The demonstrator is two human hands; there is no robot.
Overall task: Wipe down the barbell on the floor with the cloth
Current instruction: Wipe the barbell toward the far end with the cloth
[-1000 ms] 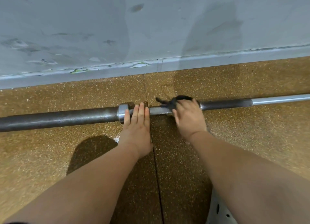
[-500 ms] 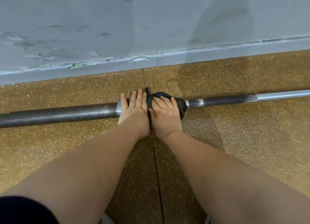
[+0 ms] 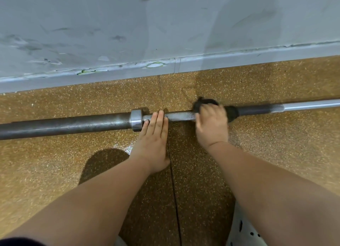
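two hands on the barbell (image 3: 73,125), which lies on the floor (image 3: 55,163) along the wall (image 3: 165,25). my left hand (image 3: 152,140) rests flat, fingers straight, by the collar (image 3: 136,119). my right hand (image 3: 211,124) grips the black cloth (image 3: 232,111) around the bar; half a second ago it touched my left, now it has slid right, so this stretch looks wiped and the rest waits
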